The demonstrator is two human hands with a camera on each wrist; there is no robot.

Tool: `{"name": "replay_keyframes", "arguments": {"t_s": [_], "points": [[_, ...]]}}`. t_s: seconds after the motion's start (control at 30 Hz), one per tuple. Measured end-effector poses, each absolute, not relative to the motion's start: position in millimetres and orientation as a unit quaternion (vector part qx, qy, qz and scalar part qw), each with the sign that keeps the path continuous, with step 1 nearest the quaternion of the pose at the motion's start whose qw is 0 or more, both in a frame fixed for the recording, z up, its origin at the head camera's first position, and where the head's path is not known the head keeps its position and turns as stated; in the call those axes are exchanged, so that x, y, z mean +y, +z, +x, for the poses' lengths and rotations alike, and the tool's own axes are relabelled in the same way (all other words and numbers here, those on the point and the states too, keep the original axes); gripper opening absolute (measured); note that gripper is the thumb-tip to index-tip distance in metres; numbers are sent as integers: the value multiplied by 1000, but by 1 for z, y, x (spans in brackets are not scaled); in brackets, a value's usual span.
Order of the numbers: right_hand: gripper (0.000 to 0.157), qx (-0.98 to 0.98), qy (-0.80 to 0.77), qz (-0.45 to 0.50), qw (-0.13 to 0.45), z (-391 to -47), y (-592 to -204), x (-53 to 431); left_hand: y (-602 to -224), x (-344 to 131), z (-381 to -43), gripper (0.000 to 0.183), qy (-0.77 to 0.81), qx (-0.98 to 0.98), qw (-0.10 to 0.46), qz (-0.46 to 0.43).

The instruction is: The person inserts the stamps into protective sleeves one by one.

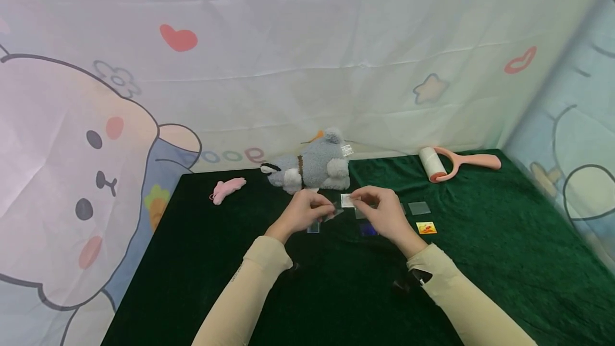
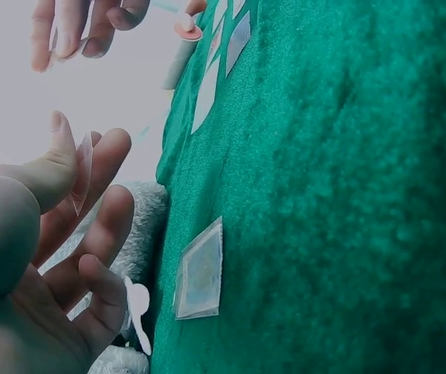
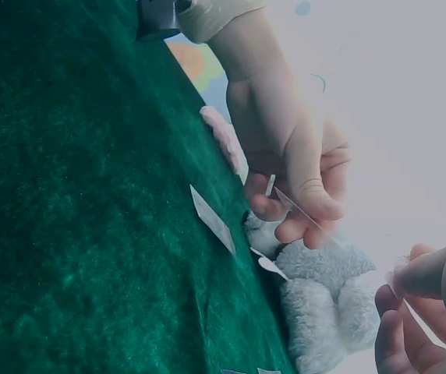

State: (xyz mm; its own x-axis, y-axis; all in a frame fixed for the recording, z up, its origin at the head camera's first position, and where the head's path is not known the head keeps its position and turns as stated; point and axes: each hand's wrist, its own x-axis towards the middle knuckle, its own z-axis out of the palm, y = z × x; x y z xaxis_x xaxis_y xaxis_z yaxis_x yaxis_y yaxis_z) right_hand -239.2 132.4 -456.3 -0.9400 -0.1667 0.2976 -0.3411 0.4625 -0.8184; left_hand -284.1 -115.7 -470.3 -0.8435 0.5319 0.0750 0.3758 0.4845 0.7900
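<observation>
Over the dark green cloth [image 1: 288,308], my left hand [image 1: 307,211] pinches a small clear plastic sleeve [image 2: 83,175] between thumb and index finger; its other fingers are spread and bent. Across from it, my right hand [image 1: 385,211] pinches a thin small square [image 1: 346,200], whitish in the head view, by its edge. A gap separates the two held pieces. Below the left hand lies a flat clear sleeve [image 2: 199,273] with a pale inside. Near the right hand lie a dark blue square [image 1: 368,229], a clear rectangle [image 1: 419,207] and a yellow-orange card [image 1: 426,227].
A grey plush animal [image 1: 317,167] lies behind the hands against the printed backdrop [image 1: 298,41]. To its left is a small pink plush toy [image 1: 228,190]. A lint roller [image 1: 432,165] with a pink handle lies at the back right.
</observation>
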Motion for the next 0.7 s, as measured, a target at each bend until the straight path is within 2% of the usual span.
{"name": "replay_keyframes", "arguments": {"t_s": [0.7], "points": [[11,-858,480,154,99,-241,-457,131,-470,-116,-284,15,443,851,111,259]]}}
